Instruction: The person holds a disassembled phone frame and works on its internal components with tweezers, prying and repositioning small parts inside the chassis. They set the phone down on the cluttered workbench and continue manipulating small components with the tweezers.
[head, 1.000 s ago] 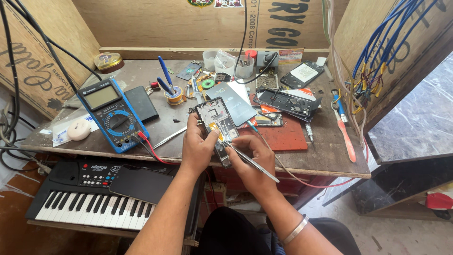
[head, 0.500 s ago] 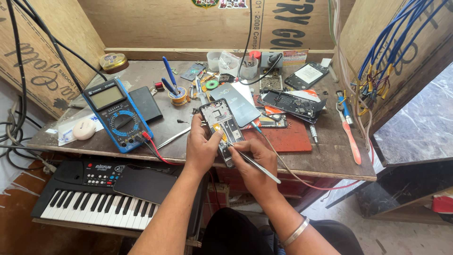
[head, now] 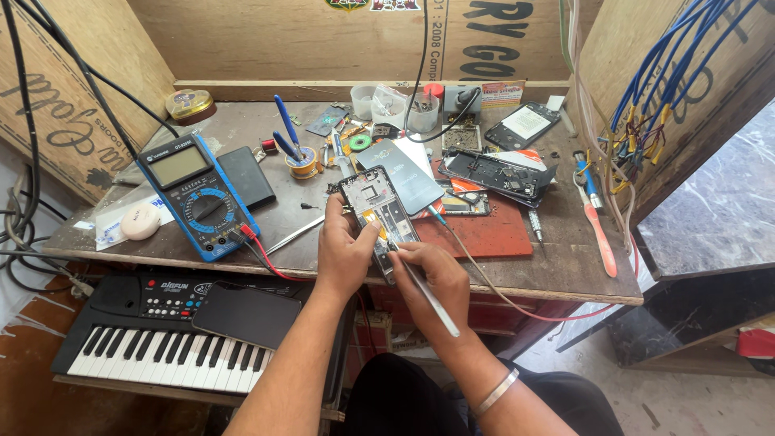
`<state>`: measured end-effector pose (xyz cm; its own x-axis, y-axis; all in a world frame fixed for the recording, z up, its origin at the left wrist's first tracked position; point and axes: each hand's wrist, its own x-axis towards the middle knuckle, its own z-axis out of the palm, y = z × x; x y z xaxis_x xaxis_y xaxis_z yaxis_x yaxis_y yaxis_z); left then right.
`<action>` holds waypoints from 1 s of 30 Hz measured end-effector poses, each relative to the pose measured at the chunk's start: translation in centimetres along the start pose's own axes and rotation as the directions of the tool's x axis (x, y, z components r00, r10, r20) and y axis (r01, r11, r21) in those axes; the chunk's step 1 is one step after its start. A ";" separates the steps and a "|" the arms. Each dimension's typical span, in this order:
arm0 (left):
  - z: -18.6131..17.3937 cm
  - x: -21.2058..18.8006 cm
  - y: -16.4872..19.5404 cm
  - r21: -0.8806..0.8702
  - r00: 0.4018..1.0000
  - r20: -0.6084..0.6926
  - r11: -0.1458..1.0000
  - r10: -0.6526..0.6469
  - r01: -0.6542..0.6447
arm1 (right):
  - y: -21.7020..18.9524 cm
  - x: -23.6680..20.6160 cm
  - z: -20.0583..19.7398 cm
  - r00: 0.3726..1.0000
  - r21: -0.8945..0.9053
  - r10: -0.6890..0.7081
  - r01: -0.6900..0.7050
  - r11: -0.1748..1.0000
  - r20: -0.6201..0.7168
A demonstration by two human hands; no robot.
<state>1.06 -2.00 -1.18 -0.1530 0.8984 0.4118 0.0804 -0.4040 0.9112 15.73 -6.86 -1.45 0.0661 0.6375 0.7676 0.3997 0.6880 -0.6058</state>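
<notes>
The opened phone (head: 379,214), light, rigid, fragile inside, is gripped along its edges by the left hand (head: 343,254); metal tweezers (head: 428,295) are pinched by the right hand (head: 432,278).

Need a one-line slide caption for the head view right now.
Left hand holds an opened phone while right hand works metal tweezers into it, beside a blue multimeter.

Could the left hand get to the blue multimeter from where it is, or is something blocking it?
Probably yes. The left hand grips the opened phone, so it would have to let go first. Between it and the blue multimeter lie only bare tabletop, the red probe lead and thin metal tweezers.
</notes>
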 end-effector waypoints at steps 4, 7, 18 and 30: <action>-0.1 0.0 0.0 -0.026 1.000 0.005 1.000 0.015 -0.015 | 0.1 0.2 -0.3 0.988 0.145 0.147 -0.151 0.978 0.040; -0.2 -0.1 0.0 -0.042 1.000 0.016 0.999 -0.012 0.013 | 0.1 0.5 -0.6 0.972 0.119 0.214 -0.225 0.967 0.100; -0.2 -0.1 0.1 -0.014 1.000 0.009 1.000 0.000 0.000 | 0.1 0.9 -0.6 0.950 0.123 0.280 -0.297 0.947 0.134; -0.1 -0.1 -0.2 -0.057 1.000 0.011 0.998 0.017 -0.016 | 0.3 0.5 -0.6 0.957 0.138 0.258 -0.275 0.951 0.130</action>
<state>0.95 -2.04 -1.37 -0.1407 0.8933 0.4269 0.0267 -0.4276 0.9036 16.48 -6.49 -1.11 0.0479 0.8329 0.5513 0.2354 0.5270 -0.8166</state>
